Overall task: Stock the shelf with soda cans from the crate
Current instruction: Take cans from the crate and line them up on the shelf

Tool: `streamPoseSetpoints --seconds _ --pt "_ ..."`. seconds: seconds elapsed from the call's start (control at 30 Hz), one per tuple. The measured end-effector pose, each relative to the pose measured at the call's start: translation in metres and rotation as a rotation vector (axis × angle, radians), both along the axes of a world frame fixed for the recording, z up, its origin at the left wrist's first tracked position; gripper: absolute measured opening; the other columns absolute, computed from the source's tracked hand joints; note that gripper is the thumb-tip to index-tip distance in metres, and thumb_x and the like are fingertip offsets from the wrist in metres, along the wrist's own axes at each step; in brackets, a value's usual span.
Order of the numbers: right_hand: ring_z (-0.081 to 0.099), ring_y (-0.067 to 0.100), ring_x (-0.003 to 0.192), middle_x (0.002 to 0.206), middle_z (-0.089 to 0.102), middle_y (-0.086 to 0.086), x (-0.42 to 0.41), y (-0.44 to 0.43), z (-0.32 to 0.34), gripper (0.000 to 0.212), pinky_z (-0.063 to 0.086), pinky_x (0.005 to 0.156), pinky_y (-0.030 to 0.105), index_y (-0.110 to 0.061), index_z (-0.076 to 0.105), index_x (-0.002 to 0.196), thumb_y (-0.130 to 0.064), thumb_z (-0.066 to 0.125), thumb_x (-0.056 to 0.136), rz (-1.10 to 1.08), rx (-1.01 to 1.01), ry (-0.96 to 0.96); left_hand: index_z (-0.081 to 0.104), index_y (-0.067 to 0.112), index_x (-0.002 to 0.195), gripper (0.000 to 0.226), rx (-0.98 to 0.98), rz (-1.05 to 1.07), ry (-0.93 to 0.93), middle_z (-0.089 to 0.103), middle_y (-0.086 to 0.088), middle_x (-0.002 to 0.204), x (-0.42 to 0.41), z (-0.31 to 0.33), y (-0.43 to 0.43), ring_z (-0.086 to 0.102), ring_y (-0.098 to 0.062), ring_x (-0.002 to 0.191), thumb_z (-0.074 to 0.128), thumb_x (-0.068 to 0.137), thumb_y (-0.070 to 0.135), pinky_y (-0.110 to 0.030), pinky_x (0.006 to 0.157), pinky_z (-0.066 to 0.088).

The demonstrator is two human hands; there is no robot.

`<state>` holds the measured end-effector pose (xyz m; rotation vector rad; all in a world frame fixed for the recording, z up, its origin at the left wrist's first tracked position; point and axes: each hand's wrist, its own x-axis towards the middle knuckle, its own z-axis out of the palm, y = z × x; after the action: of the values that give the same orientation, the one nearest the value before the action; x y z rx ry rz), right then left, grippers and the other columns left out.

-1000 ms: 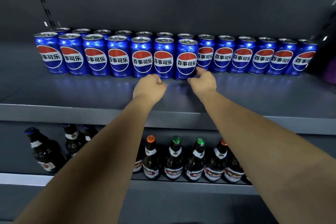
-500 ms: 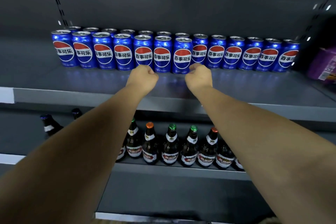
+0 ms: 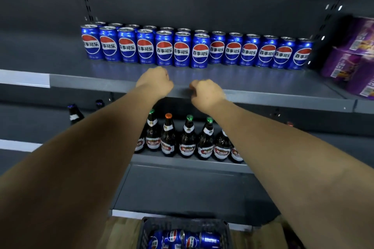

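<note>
While both hands hover empty at its front edge, the shelf (image 3: 273, 85) carries the soda cans (image 3: 182, 50) at its back.

Soda cans stand upright, labels forward, touching side by side: a front row of seven at the left, and a rear row running on to the right. Loose cans (image 3: 192, 238) lie on their sides in the dark crate (image 3: 183, 223) on the floor below. Left hand (image 3: 154, 83) is over the shelf's front part, right hand (image 3: 207, 93) at its lip; each hand's fingers are curled into a fist, gripping nothing, clear of the cans. Beer bottles (image 3: 187, 141) stand on the lower shelf (image 3: 182, 164); purple packs (image 3: 352, 56) are stacked at the right.
</note>
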<state>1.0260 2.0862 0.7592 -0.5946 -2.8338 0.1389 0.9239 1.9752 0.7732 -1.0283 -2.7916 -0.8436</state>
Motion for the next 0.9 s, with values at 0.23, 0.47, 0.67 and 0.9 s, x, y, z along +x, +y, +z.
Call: streamPoseSetpoints --seconds 0.23,0.47,0.67,0.9 --pt "0.052 0.032 0.114 0.125 0.055 0.014 0.011 -0.02 -0.022 0.034 0.045 0.088 0.036 -0.008 0.055 0.124 -0.01 0.047 0.091 0.075 0.02 -0.084 0.053 0.008 0.097 0.014 -0.316 -0.038 0.153 0.059 -0.014 0.107 0.016 -0.025 -0.03 0.055 -0.033 0.098 0.045 0.093 0.018 -0.034 0.071 0.041" --pt "0.052 0.033 0.114 0.125 0.055 0.014 0.021 -0.031 -0.065 0.032 0.045 0.088 0.035 -0.007 0.053 0.124 -0.012 0.043 0.094 0.095 -0.035 -0.21 0.055 0.008 0.1 0.016 -0.39 -0.039 0.063 0.059 -0.013 0.105 0.025 -0.063 -0.052 0.054 -0.031 0.09 0.045 0.091 0.017 -0.033 0.071 0.041" --pt "0.056 0.034 0.105 0.118 0.058 0.016 0.032 -0.047 -0.112 0.031 0.048 0.081 0.036 -0.006 0.054 0.122 -0.011 0.045 0.093 0.16 -0.145 -0.293 0.055 0.007 0.103 0.019 -0.428 -0.086 -0.044 0.059 -0.016 0.109 0.039 -0.111 -0.06 0.054 -0.033 0.099 0.044 0.091 0.016 -0.035 0.075 0.041" --pt "0.056 0.032 0.099 0.11 0.059 0.018 0.049 -0.068 -0.165 0.031 0.048 0.076 0.038 -0.005 0.053 0.123 -0.008 0.044 0.093 0.301 -0.234 -0.354 0.054 0.009 0.093 0.013 -0.439 -0.245 -0.196 0.058 -0.014 0.1 0.057 -0.181 -0.078 0.053 -0.031 0.091 0.044 0.093 0.016 -0.033 0.069 0.039"
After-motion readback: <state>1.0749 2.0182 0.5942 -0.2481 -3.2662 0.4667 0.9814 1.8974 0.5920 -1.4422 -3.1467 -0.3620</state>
